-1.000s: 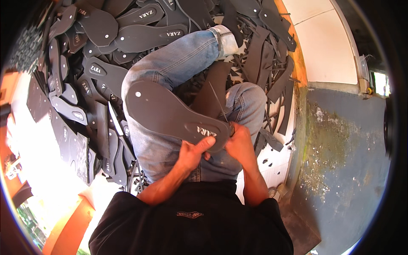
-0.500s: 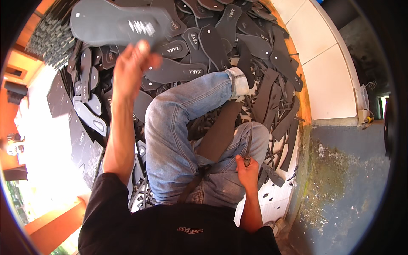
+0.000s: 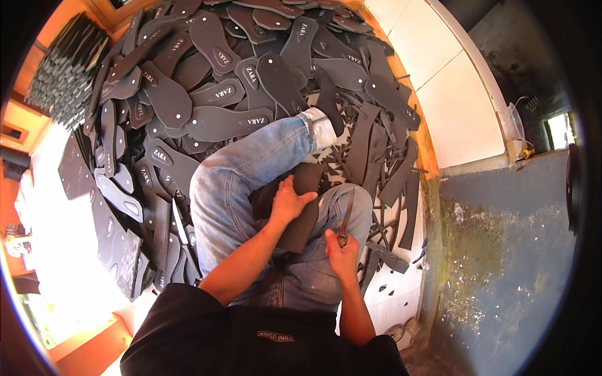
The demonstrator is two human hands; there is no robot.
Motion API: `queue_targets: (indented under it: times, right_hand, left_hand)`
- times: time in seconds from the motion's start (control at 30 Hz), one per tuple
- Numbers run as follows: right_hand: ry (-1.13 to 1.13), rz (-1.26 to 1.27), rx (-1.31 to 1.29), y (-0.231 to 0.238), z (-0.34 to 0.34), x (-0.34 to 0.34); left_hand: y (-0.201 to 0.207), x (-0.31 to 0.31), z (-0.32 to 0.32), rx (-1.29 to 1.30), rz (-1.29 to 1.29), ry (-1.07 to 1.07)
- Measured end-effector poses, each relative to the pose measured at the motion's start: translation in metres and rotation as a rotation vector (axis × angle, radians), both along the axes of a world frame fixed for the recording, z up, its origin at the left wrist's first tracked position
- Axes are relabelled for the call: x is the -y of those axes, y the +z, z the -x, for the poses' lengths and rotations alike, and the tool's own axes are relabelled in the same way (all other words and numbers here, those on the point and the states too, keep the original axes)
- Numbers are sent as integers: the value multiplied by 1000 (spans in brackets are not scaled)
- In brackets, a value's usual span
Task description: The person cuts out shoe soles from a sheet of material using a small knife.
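Broad dark foam strip (image 3: 300,230) lies slanting across my lap, its near end by my right thigh and its far end reaching toward the gap between my legs. My left hand (image 3: 290,202) rests on the strip's left side, fingers extended and thumb held apart over its face; whether the fingertips grip the edge, I cannot tell. My right hand (image 3: 342,254) is closed around the handle of a narrow-bladed knife (image 3: 348,215), its blade pointing away from me above my right thigh, just beside the strip. I sit cross-legged in faded blue jeans (image 3: 213,200), one cuff turned up. Ahead and to my left, dark insoles (image 3: 166,100) with pale printing are heaped over one another, and a tight stack of dark pieces (image 3: 68,66) stands at far left. Curved offcuts (image 3: 396,178) litter the floor at right, beside a stained blue-grey wall (image 3: 501,250).
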State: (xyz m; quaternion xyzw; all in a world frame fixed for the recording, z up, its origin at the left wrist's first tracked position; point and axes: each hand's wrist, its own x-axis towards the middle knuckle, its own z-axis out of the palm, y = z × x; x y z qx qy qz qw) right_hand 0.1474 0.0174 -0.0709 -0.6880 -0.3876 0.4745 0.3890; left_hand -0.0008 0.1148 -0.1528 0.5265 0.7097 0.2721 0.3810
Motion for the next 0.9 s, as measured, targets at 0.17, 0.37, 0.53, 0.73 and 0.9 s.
queue_targets:
  times: [0.17, 0.37, 0.53, 0.73, 0.9]
  right_hand:
    - [-241, 55, -455, 8, -6, -2]
    - [-87, 6, -559, 39, 2, -5]
    - [12, 39, -670, 54, 26, -7]
    - [220, 106, -568, 48, 55, 16]
    - [276, 178, -380, 41, 52, 31]
  left_hand:
    - [86, 5, 31, 742, 93, -78]
    - [128, 49, 53, 649, -673, -652]
    - [134, 92, 81, 321, -734, -567]
    - [132, 43, 111, 1151, 178, 201]
    - [130, 51, 115, 1004, 442, 145]
